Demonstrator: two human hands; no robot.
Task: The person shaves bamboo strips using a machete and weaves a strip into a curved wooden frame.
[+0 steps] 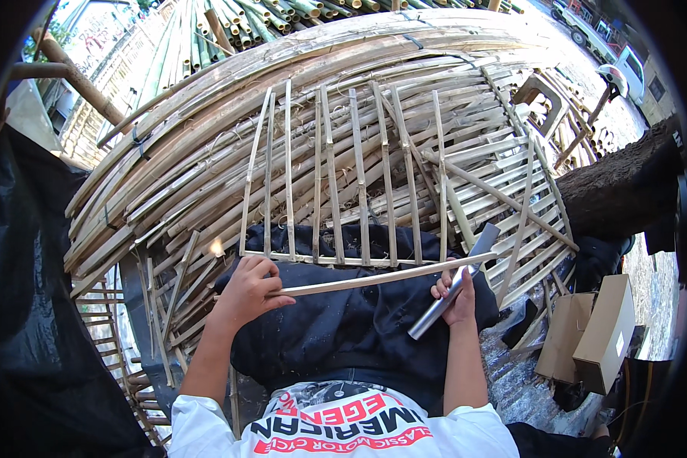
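My left hand (246,294) is closed around the left end of a pale bamboo strip (374,281), which slants up to the right across my lap. In my right hand (456,296) is a silver, knife-like metal tool (435,311), gripped near its middle. Its broad flat end points up and right, where the strip meets it; whether the two touch I cannot tell. Just beyond my hands lies a bamboo lattice frame (361,183), made of several long slats rising from a thin crosspiece. Black cloth (336,320) covers my lap beneath the strip.
A large heap of split bamboo strips (206,145) curves across the ground ahead. Another slatted bamboo panel (527,198) leans at the right, near a thick log (622,187). Cardboard boxes (603,336) stand at lower right. Black sheeting (30,305) hangs at the left.
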